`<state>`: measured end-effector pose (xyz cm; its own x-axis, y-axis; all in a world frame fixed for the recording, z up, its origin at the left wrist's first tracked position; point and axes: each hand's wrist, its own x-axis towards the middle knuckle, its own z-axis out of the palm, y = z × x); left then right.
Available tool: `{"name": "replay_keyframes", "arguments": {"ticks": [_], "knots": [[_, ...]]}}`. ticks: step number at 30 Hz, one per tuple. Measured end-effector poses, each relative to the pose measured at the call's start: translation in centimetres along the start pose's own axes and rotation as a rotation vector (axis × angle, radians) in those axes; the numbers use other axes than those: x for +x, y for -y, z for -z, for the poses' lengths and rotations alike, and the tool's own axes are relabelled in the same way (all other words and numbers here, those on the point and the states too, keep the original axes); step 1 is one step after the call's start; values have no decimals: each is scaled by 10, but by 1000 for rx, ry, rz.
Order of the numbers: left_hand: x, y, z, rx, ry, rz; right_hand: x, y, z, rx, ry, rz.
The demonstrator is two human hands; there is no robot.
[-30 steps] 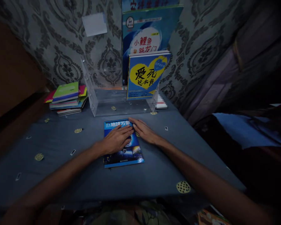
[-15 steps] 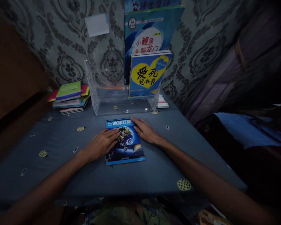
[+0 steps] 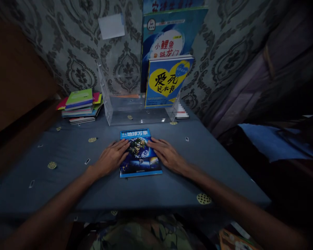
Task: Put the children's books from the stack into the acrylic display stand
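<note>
A blue book (image 3: 139, 152) with an earth picture on its cover lies flat in the middle of the table (image 3: 67, 180). My left hand (image 3: 111, 157) rests flat at its left edge, fingertips on the cover. On the opposite edge lies my right hand (image 3: 168, 155), fingers spread and touching the cover. Neither hand grips the book. Behind it stands a clear acrylic book stand (image 3: 112, 104) holding an upright blue book with a yellow heart (image 3: 167, 81) and a taller blue book (image 3: 169, 34) behind that.
A stack of colourful books (image 3: 80, 106) lies at the back left of the table. A white note (image 3: 111, 26) is stuck on the patterned wall. Blue cloth (image 3: 266, 142) lies on dark furniture to the right. The table's front edge is near my body.
My left hand slid off the cover's middle to its left edge. My right hand moved from the book's top right corner down its right side. The book sits straighter.
</note>
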<state>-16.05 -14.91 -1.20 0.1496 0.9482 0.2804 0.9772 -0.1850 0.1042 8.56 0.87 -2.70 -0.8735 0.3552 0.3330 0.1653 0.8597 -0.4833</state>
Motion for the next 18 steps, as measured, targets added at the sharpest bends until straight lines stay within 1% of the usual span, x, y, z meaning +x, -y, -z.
{"name": "replay_keyframes", "arguments": {"ticks": [5,10,15,18], "knots": [[1,0,1,21,39,19,-35,23,5,-29,-30,105],[2,0,3,29,78,45,-60,39,8,-38,-81,147],[7,-4,5,19,100,68,-67,47,8,4,-140,140],[15,-20,4,-35,125,21,-67,48,8,17,-144,108]]}}
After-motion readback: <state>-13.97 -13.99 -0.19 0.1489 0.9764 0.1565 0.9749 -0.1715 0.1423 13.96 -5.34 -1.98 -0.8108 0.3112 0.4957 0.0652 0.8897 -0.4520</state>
